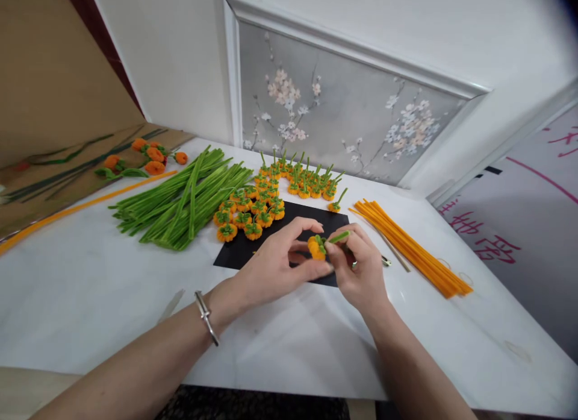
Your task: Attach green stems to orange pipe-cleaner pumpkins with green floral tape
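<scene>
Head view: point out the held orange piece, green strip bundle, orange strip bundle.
Held orange piece (316, 250): head view, on its rounded orange body.
Green strip bundle (183, 200): head view, on strips mid-pile.
Orange strip bundle (412, 249): head view, on strips about mid-length.

We note bright, diffuse illumination — soft shadows fall across the white tabletop, with faint glare at right. We record wide-angle stretching toward the edges — and dark vignetting in the upper-right corner.
</scene>
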{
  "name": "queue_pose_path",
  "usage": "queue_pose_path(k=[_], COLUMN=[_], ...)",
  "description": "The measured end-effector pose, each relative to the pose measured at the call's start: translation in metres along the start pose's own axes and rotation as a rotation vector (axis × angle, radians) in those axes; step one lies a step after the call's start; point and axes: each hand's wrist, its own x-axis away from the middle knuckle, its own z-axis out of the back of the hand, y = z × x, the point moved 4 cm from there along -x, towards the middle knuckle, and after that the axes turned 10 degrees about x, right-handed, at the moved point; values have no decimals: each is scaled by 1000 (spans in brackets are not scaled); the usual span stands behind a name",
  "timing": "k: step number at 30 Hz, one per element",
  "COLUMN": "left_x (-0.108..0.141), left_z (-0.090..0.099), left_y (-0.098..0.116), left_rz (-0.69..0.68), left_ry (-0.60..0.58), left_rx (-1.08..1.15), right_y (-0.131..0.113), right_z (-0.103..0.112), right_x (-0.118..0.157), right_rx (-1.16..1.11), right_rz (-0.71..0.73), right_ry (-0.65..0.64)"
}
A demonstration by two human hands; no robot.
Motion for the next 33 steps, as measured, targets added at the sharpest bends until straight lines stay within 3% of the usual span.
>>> queue_pose_path(k=[2, 4, 13, 17, 19, 24, 27, 33], left_x=[2, 3, 1, 2, 2, 3, 3, 2], left_z=[-1, -1, -5, -6, -4, 1, 0, 1], left_y=[1, -1, -4, -8, -6, 7, 4, 3], left_rz=[-116, -126, 302, 398, 306, -113, -151, -141], left_ry=[37, 51, -84, -131, -96, 44, 68, 13], left_rx=[-132, -127, 506, 539, 420, -144, -280, -273], right_y=[0, 1, 2, -2, -3, -3, -3, -5], right_z=[0, 0, 4, 4, 4, 1, -1, -3], right_x=[0, -1, -2, -1, -1, -1, 0, 3], right_rx=[9, 10, -78, -47, -35, 17, 67, 187], right_rz=[-7, -11, -4, 26, 30, 38, 37, 92], right_ry=[6, 7, -31, -42, -31, -22, -19, -2])
